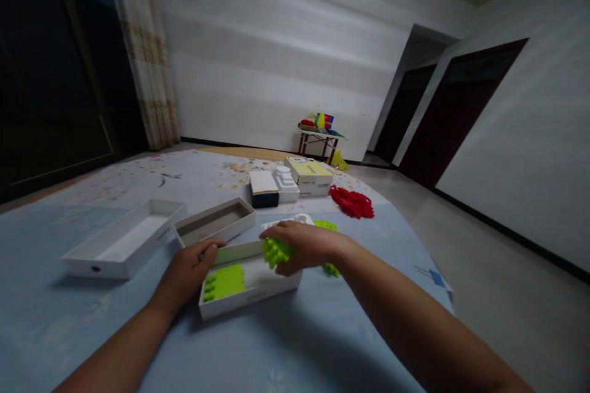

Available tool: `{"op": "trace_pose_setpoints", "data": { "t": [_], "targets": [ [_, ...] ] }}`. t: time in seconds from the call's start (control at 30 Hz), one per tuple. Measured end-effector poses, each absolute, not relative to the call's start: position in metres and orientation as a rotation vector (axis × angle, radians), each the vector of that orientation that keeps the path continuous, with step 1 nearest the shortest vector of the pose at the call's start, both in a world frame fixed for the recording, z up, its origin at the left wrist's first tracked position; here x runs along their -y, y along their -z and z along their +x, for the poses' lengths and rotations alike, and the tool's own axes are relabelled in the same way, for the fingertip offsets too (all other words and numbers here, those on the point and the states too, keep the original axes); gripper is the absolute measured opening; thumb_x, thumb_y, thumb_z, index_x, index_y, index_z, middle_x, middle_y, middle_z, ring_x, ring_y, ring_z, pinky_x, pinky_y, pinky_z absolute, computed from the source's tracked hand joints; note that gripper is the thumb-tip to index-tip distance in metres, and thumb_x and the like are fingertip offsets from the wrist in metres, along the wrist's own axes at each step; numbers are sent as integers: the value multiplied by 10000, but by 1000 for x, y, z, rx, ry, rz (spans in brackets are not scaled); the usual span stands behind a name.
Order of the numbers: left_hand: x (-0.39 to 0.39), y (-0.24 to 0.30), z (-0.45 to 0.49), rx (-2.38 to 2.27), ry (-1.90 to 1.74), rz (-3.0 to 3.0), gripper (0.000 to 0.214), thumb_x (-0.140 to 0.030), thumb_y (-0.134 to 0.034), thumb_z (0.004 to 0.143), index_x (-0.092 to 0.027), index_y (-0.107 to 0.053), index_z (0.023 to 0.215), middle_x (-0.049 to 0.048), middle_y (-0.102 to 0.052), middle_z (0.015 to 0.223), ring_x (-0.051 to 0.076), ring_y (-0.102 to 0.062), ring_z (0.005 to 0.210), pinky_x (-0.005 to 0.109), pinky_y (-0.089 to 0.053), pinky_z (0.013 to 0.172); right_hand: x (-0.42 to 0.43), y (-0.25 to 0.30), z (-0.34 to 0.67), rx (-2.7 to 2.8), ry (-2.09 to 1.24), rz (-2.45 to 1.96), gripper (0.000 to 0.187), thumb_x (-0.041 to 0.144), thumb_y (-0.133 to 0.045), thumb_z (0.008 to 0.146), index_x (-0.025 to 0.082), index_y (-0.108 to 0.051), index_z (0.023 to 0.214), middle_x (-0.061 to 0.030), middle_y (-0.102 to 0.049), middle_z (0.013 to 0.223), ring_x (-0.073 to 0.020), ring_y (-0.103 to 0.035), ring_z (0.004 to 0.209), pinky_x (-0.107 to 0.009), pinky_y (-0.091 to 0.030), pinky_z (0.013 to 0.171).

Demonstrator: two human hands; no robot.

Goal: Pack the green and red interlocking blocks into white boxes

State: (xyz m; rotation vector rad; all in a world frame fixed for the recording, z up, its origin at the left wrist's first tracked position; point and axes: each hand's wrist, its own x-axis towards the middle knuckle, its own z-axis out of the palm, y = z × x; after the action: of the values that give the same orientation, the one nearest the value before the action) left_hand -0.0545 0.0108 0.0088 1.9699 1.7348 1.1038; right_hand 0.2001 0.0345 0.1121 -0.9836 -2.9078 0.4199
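A shallow white box [258,292] lies in front of me on the blue cloth. A flat bright green toothed piece [224,281] rests in its left half. My left hand [190,270] grips the box's left rim, fingers curled over the edge. My right hand [302,247] is closed around a spiky green piece [275,252] held over the box's right half. More green pieces [330,269] lie on the cloth just right of the box, partly hidden by my wrist.
An empty grey-lined tray [216,221] and a longer white tray [124,239] lie to the left. Small boxes [290,181] and a red spiky pile [353,201] lie farther back. The cloth's edge [415,239] drops to bare floor on the right. A small table with toys [318,132] stands by the wall.
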Motion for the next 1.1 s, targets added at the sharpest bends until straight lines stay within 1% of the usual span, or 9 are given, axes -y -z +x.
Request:
{"op": "trace_pose_setpoints", "data": {
  "t": [0.13,0.27,0.37,0.53,0.67,0.8,0.87,1.0,1.1],
  "targets": [
    [-10,-8,-54,-1716,-1116,2015,385,-426,-378,813,-196,-666,929,20,-718,848,190,-654,769,266,-502,674,-42,-96,160,3104,-378,-946,797,367,-728,543,238,-423,1268,-106,-561,1109,-263,-568,949,-338,-456,757],
    [-10,-8,-54,-1702,-1111,2042,377,-410,-375,821,-187,-664,916,39,-712,891,198,-643,828,281,-488,732,-52,-86,149,3205,-426,-1030,811,434,-706,552,191,-424,1272,-137,-596,1066,-292,-591,910,-354,-468,708],
    [-11,-8,-54,-1698,-1114,2045,366,-403,-372,827,-193,-662,900,38,-710,908,198,-640,850,279,-480,754,-55,-86,149,3207,-501,-1061,858,437,-718,532,196,-401,1292,-138,-589,1117,-294,-583,951,-352,-460,746],
    [-10,-9,-52,-1687,-1113,2040,366,-396,-373,824,-189,-666,895,32,-715,884,193,-645,804,259,-484,700,-57,-89,158,3156,-667,-1037,900,437,-721,535,222,-350,1326,-114,-545,1213,-274,-555,1027,-336,-434,825],
    [-11,-9,-52,-1696,-1097,2031,377,-404,-365,828,-189,-665,907,25,-714,873,193,-642,796,261,-480,703,-59,-90,171,3049,-787,-1051,773,402,-663,641,174,-365,1317,-100,-582,1161,-207,-580,977,-270,-437,802],
    [-13,-5,-54,-1697,-1086,2016,398,-417,-365,828,-179,-657,958,30,-709,899,193,-635,825,265,-474,730,-57,-86,177,3014,-688,-1058,491,337,-560,748,164,-498,1204,-79,-641,1032,-177,-599,853,-241,-439,686],
    [-14,-3,-55,-1692,-1080,1999,409,-426,-361,828,-175,-655,961,31,-708,895,192,-637,812,263,-476,718,-53,-84,176,3053,-620,-1040,398,316,-518,776,160,-549,1140,-73,-659,954,-174,-597,787,-236,-423,630],
    [-14,-3,-55,-1690,-1062,1967,428,-441,-352,829,-170,-652,967,28,-709,870,189,-641,767,260,-482,679,-44,-79,172,3049,-605,-1026,353,310,-499,785,182,-574,1105,-54,-667,913,-161,-591,736,-220,-400,574],
    [-14,-5,-54,-1689,-1038,1958,440,-448,-353,824,-165,-647,988,26,-709,862,186,-640,746,253,-482,656,-39,-75,173,2954,-686,-1044,376,311,-526,769,184,-563,1121,-58,-671,923,-167,-604,736,-231,-427,589]
  ]
}}
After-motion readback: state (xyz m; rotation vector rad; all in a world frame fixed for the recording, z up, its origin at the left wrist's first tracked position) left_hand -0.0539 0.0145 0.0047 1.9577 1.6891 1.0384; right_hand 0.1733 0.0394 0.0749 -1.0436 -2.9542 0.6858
